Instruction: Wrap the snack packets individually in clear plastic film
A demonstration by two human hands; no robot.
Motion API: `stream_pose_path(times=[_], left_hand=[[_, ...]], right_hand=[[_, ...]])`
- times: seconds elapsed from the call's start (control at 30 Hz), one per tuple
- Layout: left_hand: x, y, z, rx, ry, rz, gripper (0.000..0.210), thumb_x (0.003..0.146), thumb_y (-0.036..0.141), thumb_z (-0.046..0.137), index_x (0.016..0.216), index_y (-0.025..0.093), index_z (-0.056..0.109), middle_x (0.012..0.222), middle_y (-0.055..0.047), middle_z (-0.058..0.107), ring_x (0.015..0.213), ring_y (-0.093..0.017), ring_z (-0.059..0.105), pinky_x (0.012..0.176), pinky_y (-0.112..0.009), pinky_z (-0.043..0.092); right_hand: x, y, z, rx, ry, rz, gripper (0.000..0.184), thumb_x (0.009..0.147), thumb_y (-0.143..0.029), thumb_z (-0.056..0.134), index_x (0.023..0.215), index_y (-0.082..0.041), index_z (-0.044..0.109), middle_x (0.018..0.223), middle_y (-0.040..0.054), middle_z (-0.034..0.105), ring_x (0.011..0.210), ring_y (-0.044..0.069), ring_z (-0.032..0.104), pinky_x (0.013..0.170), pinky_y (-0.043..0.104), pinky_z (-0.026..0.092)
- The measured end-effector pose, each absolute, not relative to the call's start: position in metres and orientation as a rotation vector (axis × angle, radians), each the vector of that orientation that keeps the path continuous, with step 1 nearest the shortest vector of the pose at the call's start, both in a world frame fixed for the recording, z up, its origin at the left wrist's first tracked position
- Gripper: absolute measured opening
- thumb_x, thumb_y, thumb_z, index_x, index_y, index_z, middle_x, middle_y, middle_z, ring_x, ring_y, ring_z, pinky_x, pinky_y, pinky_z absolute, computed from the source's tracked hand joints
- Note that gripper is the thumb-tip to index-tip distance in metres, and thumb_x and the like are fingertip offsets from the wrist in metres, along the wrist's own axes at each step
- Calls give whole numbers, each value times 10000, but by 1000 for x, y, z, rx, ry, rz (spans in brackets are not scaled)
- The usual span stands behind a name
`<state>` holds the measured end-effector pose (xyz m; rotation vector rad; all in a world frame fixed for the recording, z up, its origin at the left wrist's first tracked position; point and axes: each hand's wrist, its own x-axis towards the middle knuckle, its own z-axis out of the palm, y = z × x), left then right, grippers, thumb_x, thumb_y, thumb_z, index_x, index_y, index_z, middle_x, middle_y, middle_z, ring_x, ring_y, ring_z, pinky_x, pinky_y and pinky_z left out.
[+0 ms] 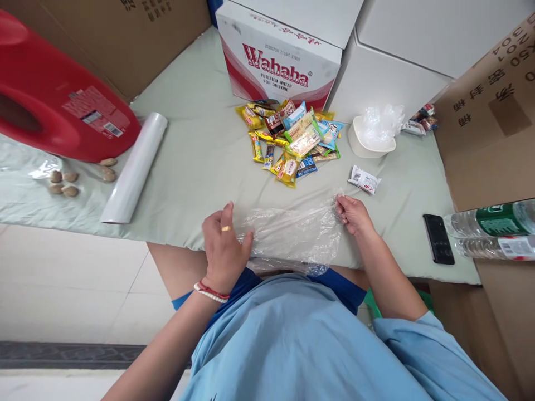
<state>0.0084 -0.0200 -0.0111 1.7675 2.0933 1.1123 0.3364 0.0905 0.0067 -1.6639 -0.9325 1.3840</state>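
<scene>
A clear plastic bag (296, 234) lies spread at the table's front edge, part of it hanging over toward my lap. My right hand (352, 213) pinches its upper right corner between thumb and fingers. At the bag's left side is my left hand (228, 245), its thumb and fingers apart and nothing gripped in it; whether it touches the film I cannot tell. Beyond the bag sits a pile of wrapped snacks (303, 139) in yellow, blue, green and brown packets. A single white packet (364, 179) lies just past my right hand.
A roll of plastic film (136, 167), a red jug (62, 89) and several brown nuts (70, 177) are at left. A Wahaha carton (280, 61) stands behind the snacks. Rightward are a white bowl (370, 146) stuffed with clear plastic, a phone (438, 238) and bottles (493, 220).
</scene>
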Motion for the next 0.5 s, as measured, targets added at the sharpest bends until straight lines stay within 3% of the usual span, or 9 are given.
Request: stream_pose_path(times=[0.1, 0.17, 0.27, 0.33, 0.4, 0.5], left_hand=[[23, -33, -9, 2137, 1869, 1376, 382, 890, 248, 710, 1268, 234, 660, 1180, -138, 680, 1194, -337, 638, 1074, -543, 502], [34, -35, -11, 2361, 1500, 1237, 279, 938, 173, 623, 1195, 264, 685, 1095, -101, 718, 1129, -282, 674, 1020, -468, 555], [47, -27, -22, 2432, 1276, 875, 318, 980, 109, 493, 1187, 220, 706, 1127, -129, 743, 1072, -263, 684, 968, -446, 592], [49, -20, -33, 2410, 1316, 782, 339, 981, 87, 468, 1190, 185, 717, 1218, -165, 739, 1047, -273, 682, 941, -468, 597], [49, -16, -43, 2414, 1330, 779, 348, 984, 87, 479, 1215, 182, 720, 1319, -173, 722, 1052, -276, 682, 930, -472, 590], [48, -15, -48, 2445, 1318, 791, 356, 997, 95, 486, 1245, 197, 720, 1376, -150, 714, 1045, -261, 686, 924, -452, 576]], right_hand=[[332, 91, 2, -1699, -967, 1341, 519, 682, -673, 808, 697, -227, 542, 524, -61, 469, 411, 60, 290, 370, 228, 197], [331, 91, -1, -1722, -1011, 1299, 495, 733, -672, 762, 706, -234, 535, 535, -53, 484, 424, 74, 304, 379, 237, 227], [336, 90, -2, -1773, -1086, 1206, 424, 792, -622, 720, 731, -232, 565, 586, -27, 532, 488, 114, 377, 433, 259, 331], [342, 90, 4, -1815, -1188, 1026, 342, 791, -541, 749, 817, -219, 637, 748, 22, 633, 637, 162, 505, 576, 298, 476], [344, 89, 17, -1780, -1445, 717, 325, 813, -473, 759, 1005, -215, 708, 1039, 96, 697, 903, 241, 612, 828, 397, 558], [328, 89, 35, -1407, -2049, 530, 444, 915, -441, 712, 1316, -252, 685, 1377, 137, 632, 1279, 319, 582, 1112, 492, 482]])
